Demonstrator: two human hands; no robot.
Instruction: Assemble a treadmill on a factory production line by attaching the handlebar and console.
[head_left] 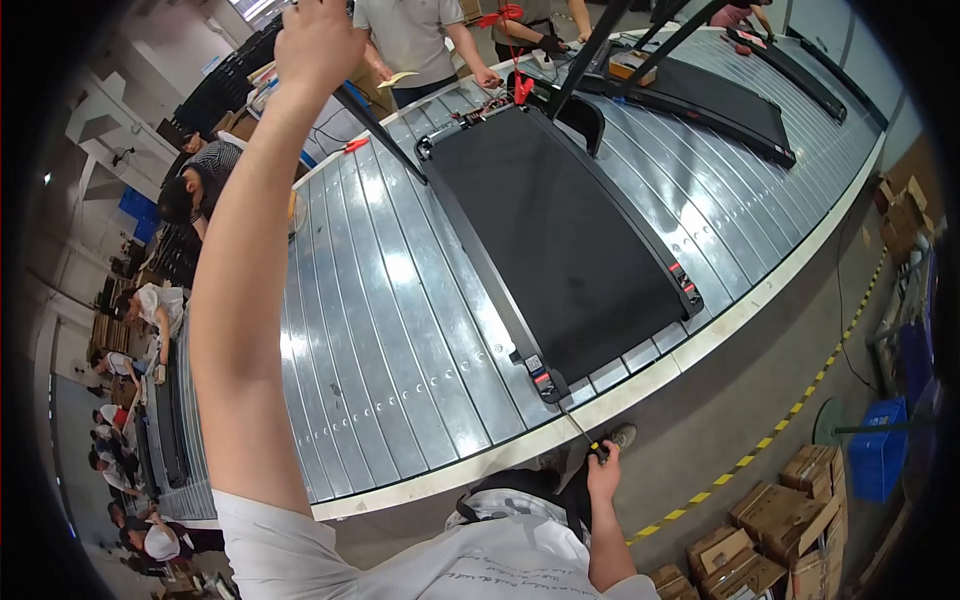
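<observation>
While the left hand [318,42] is raised at eleven o'clock, fingers closed on a black upright bar [385,130], the right hand [603,470] at five o'clock grips a small screwdriver [585,438] near the treadmill [560,240]; it could slip off the frame corner.

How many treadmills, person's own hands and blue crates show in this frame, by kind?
Treadmills on the slatted conveyor: 3, the near treadmill, a second treadmill and a third treadmill.
Person's own hands: 2, the left hand raised, the right hand low, holding a thin tool.
Blue crates: 1, the blue crate.
Total: 6
</observation>
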